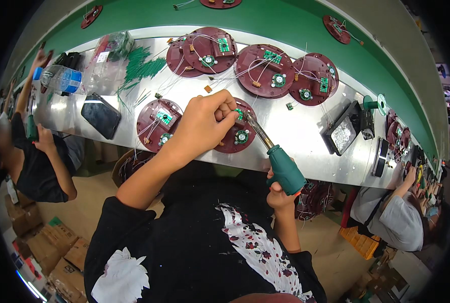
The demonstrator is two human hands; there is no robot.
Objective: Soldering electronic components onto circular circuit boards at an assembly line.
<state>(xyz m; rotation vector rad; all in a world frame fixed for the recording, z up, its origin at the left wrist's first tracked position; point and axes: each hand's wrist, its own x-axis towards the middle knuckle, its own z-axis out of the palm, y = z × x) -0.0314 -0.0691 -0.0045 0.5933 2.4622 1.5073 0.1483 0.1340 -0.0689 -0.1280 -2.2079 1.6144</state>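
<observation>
- Black shirt (194, 242) with pale patterned patches lies nearest the camera, filling the lower middle.
- The right hand (280, 191) is wrapped around the green handle of a soldering iron (285, 169), its metal shaft slanting up and left.
- The left hand (207, 121) hovers over the bench with fingers curled and thumb near the forefinger — whether something thin is pinched there, I cannot tell.
- Below both hands, a dark red disc (229, 144) lies on the metal bench (295, 134), near its front edge and partly hidden by the left hand.
- On that disc sit a small green board (239, 114) and a round green-rimmed part (241, 137); the iron's tip is at the board — contact is too small to tell.
- Just left lies another red disc (146, 119), and more wired discs (247, 76) stand in a row behind.
- Farther left are a black slab (101, 116), green strips (140, 65), a clear bag (104, 70) and a water bottle (61, 79).
- To the right, a black tray (344, 134) sits near a green spool (375, 104).
- Co-workers sit at either side.
</observation>
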